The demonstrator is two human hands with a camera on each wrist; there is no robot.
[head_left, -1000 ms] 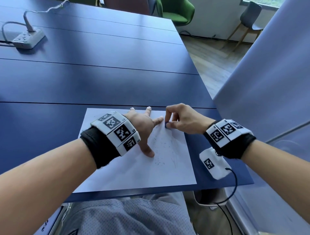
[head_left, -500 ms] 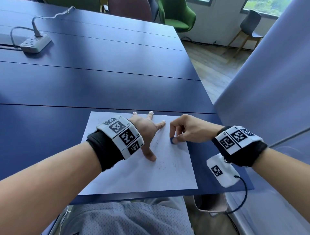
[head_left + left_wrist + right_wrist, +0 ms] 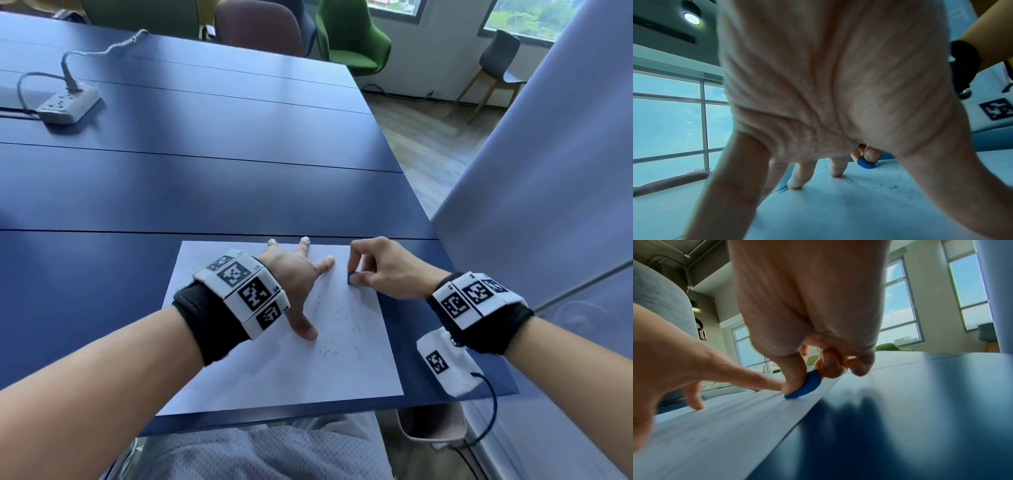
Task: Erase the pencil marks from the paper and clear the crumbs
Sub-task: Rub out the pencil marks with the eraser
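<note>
A white sheet of paper [image 3: 239,373] lies at the near edge of the blue table [image 3: 205,192]. My left hand [image 3: 298,274] lies spread flat on the paper, fingers straight, pressing it down. My right hand [image 3: 370,270] pinches a small blue eraser [image 3: 351,278] between thumb and fingers and holds it against the paper near the far right corner. In the right wrist view the eraser [image 3: 805,386] touches the paper [image 3: 715,426]; in the left wrist view the eraser [image 3: 865,163] shows past my fingers. Dark crumbs [image 3: 327,351] and faint pencil marks [image 3: 356,339] are scattered on the right half.
A grey power strip [image 3: 66,104] with a cable sits far left on the table. Green and dark chairs [image 3: 352,41] stand beyond the far edge. A pale panel [image 3: 548,205] rises along the right side. The table's right edge is close to the paper.
The right hand with the eraser has moved back and forth on the paper near the far right corner. The left hand has stayed pressed on the sheet.
</note>
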